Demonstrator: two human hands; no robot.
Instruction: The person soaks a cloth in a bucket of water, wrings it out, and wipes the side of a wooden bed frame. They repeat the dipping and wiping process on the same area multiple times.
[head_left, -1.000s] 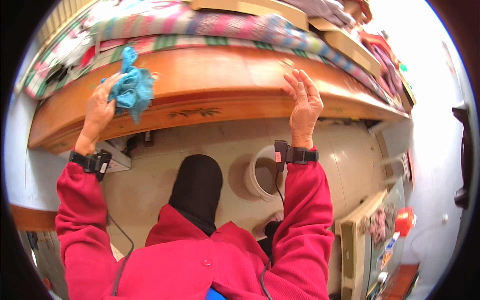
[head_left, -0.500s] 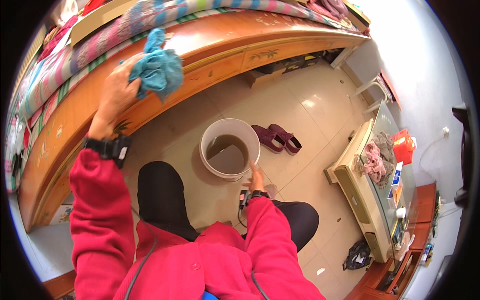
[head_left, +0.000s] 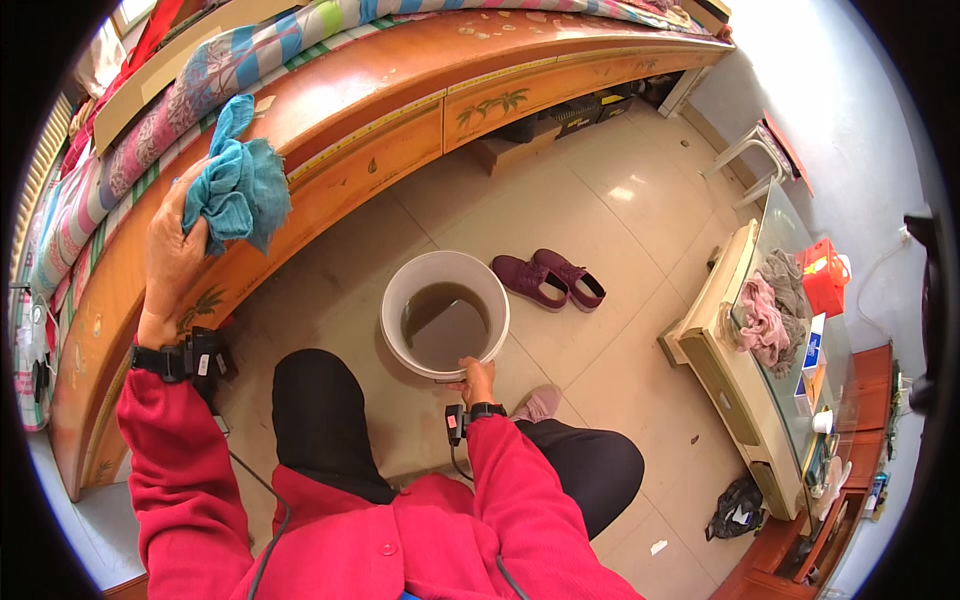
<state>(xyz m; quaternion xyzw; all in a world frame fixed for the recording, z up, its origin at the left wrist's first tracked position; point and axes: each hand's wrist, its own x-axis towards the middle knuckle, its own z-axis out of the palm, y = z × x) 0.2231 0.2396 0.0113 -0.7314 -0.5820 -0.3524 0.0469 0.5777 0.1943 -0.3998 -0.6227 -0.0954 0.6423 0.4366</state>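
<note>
A crumpled blue cloth [head_left: 238,195] is bunched in my left hand [head_left: 178,235], whose fingers are closed round it. This hand is at the orange wooden bed frame [head_left: 340,90], with the cloth over its edge and side panel. On the floor between my knees and the bed stands a white bucket [head_left: 392,335] with murky dark water [head_left: 445,325] in it. My right hand [head_left: 477,381] is closed on the bucket's near rim at its right side; some of its fingertips are hidden.
Maroon shoes [head_left: 548,280] lie right of the bucket. Farther right stands a glass-topped table [head_left: 725,400] with pink and grey cloths [head_left: 770,315] and a red container [head_left: 825,275]. A black plastic bag [head_left: 737,508] sits beside it. Boxes [head_left: 520,145] are under the bed.
My left hand has moved left and nearer along the bed frame with the blue cloth. My right hand has come left and down from beside the bucket onto its near rim.
</note>
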